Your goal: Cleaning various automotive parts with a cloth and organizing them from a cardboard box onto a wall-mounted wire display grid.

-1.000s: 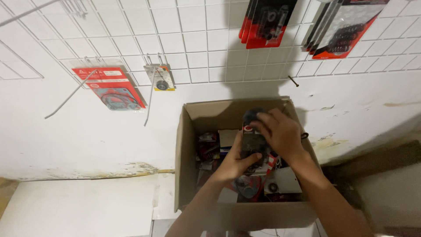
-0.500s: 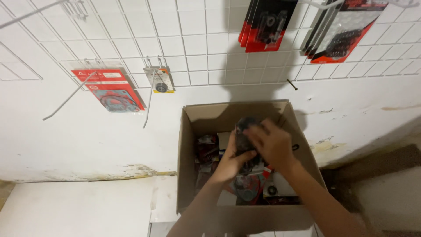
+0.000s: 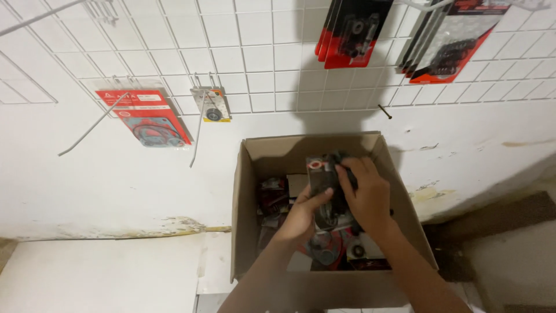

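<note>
Both hands now higher in box than moment ago, pack lifted up. Left hand (image 3: 301, 214) grips dark pack (image 3: 326, 188) from below, thumb on front. Right hand (image 3: 366, 194) wraps around pack's right edge, fingers closed, so pack stays steady. Pack sits above more packs (image 3: 324, 249) inside open cardboard box (image 3: 249, 232). Behind box, white wall with wire grid (image 3: 231, 52). Red packs (image 3: 145, 119) hang on hooks there, easy to see.

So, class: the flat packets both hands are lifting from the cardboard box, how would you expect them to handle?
The packets look like flat carded blister packs, so probably light and fairly stiff. Their glossy fronts may slide against each other, which could be why the left hand and right hand clamp the stack from both sides above the box.
</note>
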